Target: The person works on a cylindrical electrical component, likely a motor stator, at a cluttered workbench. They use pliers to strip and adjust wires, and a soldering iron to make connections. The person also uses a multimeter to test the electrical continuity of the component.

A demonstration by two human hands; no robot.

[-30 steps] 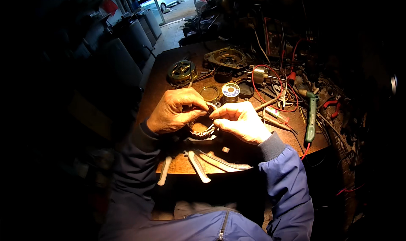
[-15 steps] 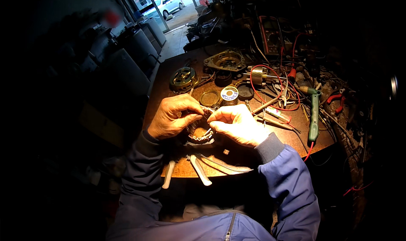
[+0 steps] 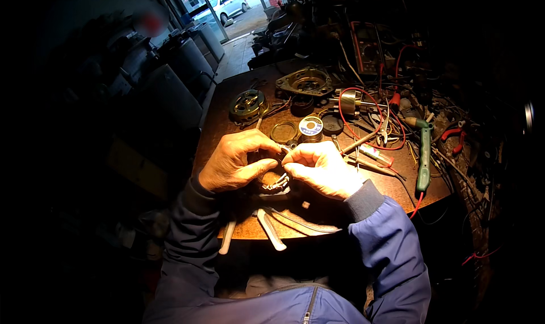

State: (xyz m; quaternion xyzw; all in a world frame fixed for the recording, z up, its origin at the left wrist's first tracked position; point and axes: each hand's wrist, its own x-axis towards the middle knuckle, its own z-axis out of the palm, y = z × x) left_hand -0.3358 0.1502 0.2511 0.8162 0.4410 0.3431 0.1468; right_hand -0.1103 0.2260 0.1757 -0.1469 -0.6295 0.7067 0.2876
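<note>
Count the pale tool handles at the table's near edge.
2. The left handle lies at the near edge of the table; the right handle slants beside it. Both ends poke past the edge. More may be hidden in shadow.

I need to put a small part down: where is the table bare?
Bare: the table strip left of the round metal cover; a mostly bare patch between right sleeve and green tool. Crowded: around the metal cylinder, and where left hand and right hand are at the ring-shaped part.
</note>
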